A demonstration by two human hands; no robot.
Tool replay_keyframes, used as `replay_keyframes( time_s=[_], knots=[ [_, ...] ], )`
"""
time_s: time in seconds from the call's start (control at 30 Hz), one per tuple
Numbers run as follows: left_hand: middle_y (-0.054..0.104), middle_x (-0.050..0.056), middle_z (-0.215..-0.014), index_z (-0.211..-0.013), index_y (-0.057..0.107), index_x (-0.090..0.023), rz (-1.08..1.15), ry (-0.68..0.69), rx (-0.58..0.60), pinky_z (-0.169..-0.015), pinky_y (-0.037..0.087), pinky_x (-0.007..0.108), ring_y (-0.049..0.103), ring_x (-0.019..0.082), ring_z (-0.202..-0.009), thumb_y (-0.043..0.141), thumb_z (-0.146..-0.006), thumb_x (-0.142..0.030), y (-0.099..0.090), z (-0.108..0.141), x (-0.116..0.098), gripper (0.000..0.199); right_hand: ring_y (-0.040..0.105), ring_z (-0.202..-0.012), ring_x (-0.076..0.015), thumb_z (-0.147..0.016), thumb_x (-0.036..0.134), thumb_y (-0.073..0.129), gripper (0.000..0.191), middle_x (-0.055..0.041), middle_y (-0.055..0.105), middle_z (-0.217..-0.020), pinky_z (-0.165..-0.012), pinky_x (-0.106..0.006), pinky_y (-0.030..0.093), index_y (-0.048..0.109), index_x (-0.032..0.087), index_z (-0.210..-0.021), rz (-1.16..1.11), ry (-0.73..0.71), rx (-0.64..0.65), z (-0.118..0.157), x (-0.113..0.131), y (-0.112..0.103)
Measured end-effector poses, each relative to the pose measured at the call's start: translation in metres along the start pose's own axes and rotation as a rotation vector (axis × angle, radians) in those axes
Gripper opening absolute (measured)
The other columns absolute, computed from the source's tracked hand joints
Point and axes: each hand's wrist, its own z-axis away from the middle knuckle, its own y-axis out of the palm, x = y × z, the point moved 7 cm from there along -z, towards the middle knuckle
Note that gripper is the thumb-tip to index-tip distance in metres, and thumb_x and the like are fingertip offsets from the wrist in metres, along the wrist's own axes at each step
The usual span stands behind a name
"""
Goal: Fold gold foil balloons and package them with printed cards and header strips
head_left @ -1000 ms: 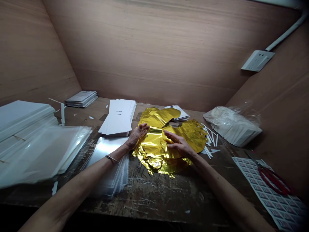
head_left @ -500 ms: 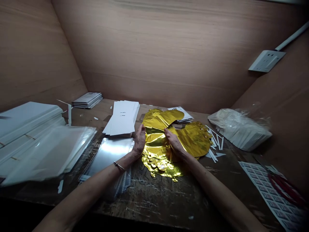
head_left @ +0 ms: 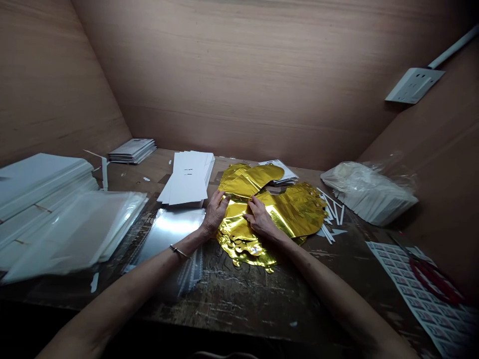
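Note:
A pile of flat, shiny gold foil balloons lies in the middle of the table, with scalloped tabs along the lower edges. My left hand grips the left edge of the top foil balloon, thumb over it. On the other side, my right hand has thumb and fingertips closed on the same foil, which is creased between the hands. Just left of my left hand are a stack of white cards and clear plastic sleeves. White sticks lie right of the foil.
Plastic-covered white stacks fill the left side. Small packets sit at the back left. At right are a bag of white pieces, a label sheet and red-handled scissors. A socket hangs on the wall.
My right hand has shifted slightly left and its fingers have curled in on the foil. My left thumb now lies over the foil's edge. The whole view has shifted slightly.

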Motion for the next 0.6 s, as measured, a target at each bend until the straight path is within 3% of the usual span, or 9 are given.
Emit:
replay_keyframes(
  time_s=[0.07, 0.1, 0.2, 0.27, 0.37, 0.43, 0.6],
  knots=[
    [0.029, 0.008, -0.128, -0.110, 0.043, -0.017, -0.201, 0.107, -0.006, -0.100, 0.015, 0.039, 0.020, 0.025, -0.121, 0.040, -0.077, -0.038, -0.002, 0.008, -0.015, 0.039, 0.030, -0.114, -0.0250, -0.071, 0.023, 0.049, 0.030, -0.0169, 0.035, -0.123, -0.095, -0.039, 0.026, 0.052, 0.009, -0.097, 0.044, -0.027, 0.012, 0.001, 0.002, 0.003],
    [0.032, 0.009, -0.127, -0.106, 0.046, -0.017, -0.288, 0.188, 0.090, -0.099, 0.019, 0.038, 0.023, 0.025, -0.119, 0.042, -0.076, -0.035, 0.004, 0.014, -0.023, 0.035, 0.030, -0.113, -0.0248, -0.072, 0.024, 0.048, 0.027, -0.0165, 0.035, -0.122, -0.095, -0.039, 0.026, 0.052, 0.009, -0.095, 0.052, -0.032, 0.016, 0.001, 0.002, 0.005],
    [0.042, 0.009, -0.118, -0.097, 0.050, -0.017, -0.421, 0.437, 0.569, -0.096, 0.024, 0.038, 0.033, 0.024, -0.114, 0.042, -0.074, -0.024, 0.033, 0.045, -0.041, 0.026, 0.030, -0.112, -0.0241, -0.073, 0.024, 0.047, 0.024, -0.0144, 0.037, -0.121, -0.094, -0.039, 0.027, 0.053, 0.011, -0.093, 0.056, -0.033, 0.009, 0.001, 0.001, 0.009],
    [0.047, 0.010, -0.112, -0.095, 0.050, -0.017, -0.461, 0.532, 0.742, -0.096, 0.024, 0.038, 0.037, 0.023, -0.110, 0.040, -0.072, -0.018, 0.042, 0.061, -0.046, 0.026, 0.031, -0.112, -0.0242, -0.072, 0.023, 0.047, 0.025, -0.0147, 0.038, -0.120, -0.094, -0.039, 0.027, 0.054, 0.010, -0.093, 0.058, -0.025, 0.011, -0.001, 0.000, 0.011],
    [0.050, 0.010, -0.106, -0.096, 0.049, -0.017, -0.462, 0.565, 0.784, -0.095, 0.026, 0.036, 0.041, 0.022, -0.105, 0.039, -0.068, -0.013, 0.044, 0.066, -0.048, 0.030, 0.031, -0.112, -0.0251, -0.073, 0.024, 0.046, 0.027, -0.0139, 0.038, -0.121, -0.093, -0.041, 0.028, 0.055, 0.011, -0.095, 0.042, 0.006, 0.026, -0.005, -0.002, 0.004],
    [0.052, 0.009, -0.101, -0.096, 0.049, -0.018, -0.448, 0.557, 0.782, -0.093, 0.028, 0.035, 0.043, 0.021, -0.101, 0.039, -0.067, -0.013, 0.044, 0.064, -0.048, 0.030, 0.030, -0.115, -0.0252, -0.074, 0.023, 0.045, 0.030, -0.0121, 0.036, -0.124, -0.093, -0.043, 0.027, 0.053, 0.014, -0.101, 0.024, -0.011, 0.024, -0.005, -0.002, -0.011],
    [0.052, 0.006, -0.092, -0.095, 0.047, -0.018, -0.450, 0.520, 0.793, -0.084, 0.034, 0.031, 0.047, 0.019, -0.089, 0.035, -0.068, -0.013, 0.042, 0.061, -0.043, 0.030, 0.028, -0.118, -0.0205, -0.067, 0.007, 0.043, 0.051, -0.0091, 0.033, -0.128, -0.095, -0.040, 0.027, 0.043, 0.018, -0.117, 0.012, -0.340, 0.194, 0.029, 0.013, -0.047]
  ],
)
